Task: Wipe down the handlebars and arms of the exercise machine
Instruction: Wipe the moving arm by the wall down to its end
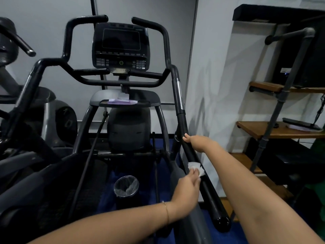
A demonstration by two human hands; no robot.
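A black exercise machine fills the middle of the view, with a console [121,46] and curved handlebars [121,82]. Its right arm [210,187] is a long black bar slanting down toward me. My left hand [188,185] pinches a white wipe [196,167] and presses it against that bar about halfway down. My right hand [194,140] grips the same bar higher up, thumb over the near side, fingers hidden behind it.
A pack of wipes [121,101] lies on the machine's tray. A clear cup [126,186] stands low in the frame. Another machine [26,110] crowds the left. A pipe-and-wood shelf [281,127] stands close on the right, beside a white wall.
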